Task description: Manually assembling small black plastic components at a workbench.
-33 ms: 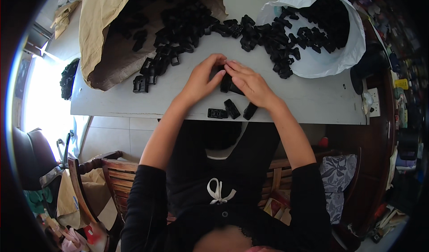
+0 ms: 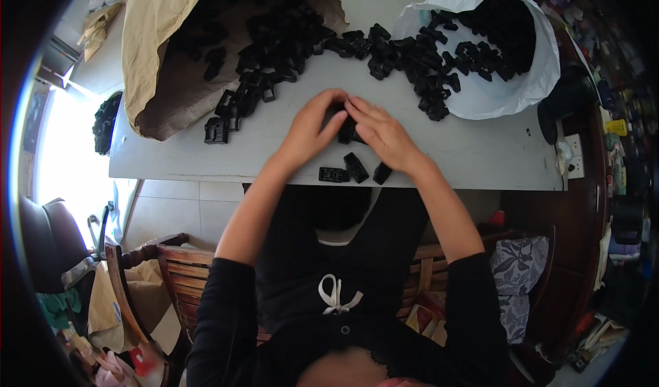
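The left hand arched with thumb and fingers apart, the right hand slanted in with fingers nearly together, and their tips met over a black part at the tabletop; whether either was closed on it, I could not tell. The step in hand seemed to be two-handed handling of that part, and the next move seemed to call for a steady hold. Three loose parts lay by the near edge; beyond, a heap stretched between a paper bag and a plastic bag.
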The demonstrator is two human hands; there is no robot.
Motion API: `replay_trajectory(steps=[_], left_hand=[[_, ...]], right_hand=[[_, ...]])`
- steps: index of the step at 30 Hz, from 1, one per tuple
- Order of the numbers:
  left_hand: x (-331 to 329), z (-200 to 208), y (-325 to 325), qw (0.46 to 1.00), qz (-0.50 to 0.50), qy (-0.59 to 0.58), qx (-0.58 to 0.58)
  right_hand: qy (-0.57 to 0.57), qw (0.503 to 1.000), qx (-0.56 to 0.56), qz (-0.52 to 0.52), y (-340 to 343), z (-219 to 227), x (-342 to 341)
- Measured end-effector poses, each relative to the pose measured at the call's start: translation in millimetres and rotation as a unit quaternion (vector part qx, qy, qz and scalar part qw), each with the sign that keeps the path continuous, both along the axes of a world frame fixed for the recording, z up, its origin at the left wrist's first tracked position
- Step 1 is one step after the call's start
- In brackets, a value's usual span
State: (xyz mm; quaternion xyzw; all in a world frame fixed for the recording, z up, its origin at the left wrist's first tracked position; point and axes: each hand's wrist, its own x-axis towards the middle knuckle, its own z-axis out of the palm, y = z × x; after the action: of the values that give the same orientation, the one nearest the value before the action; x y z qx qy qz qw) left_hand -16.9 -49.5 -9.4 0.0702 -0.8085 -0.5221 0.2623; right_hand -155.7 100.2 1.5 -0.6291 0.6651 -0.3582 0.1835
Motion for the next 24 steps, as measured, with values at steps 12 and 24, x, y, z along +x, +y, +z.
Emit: replay_trajectory(steps=[12, 24], left_hand=[[-4, 25, 7, 0.966, 0.069, 0.013, -0.247], [-110, -13, -39, 0.887, 0.129, -0.093, -0.433]], right_hand=[[-0.061, 0.993, -0.092, -0.035, 70, -4, 69], [0.171, 0.941, -0.059, -0.285, -57, -24, -52]])
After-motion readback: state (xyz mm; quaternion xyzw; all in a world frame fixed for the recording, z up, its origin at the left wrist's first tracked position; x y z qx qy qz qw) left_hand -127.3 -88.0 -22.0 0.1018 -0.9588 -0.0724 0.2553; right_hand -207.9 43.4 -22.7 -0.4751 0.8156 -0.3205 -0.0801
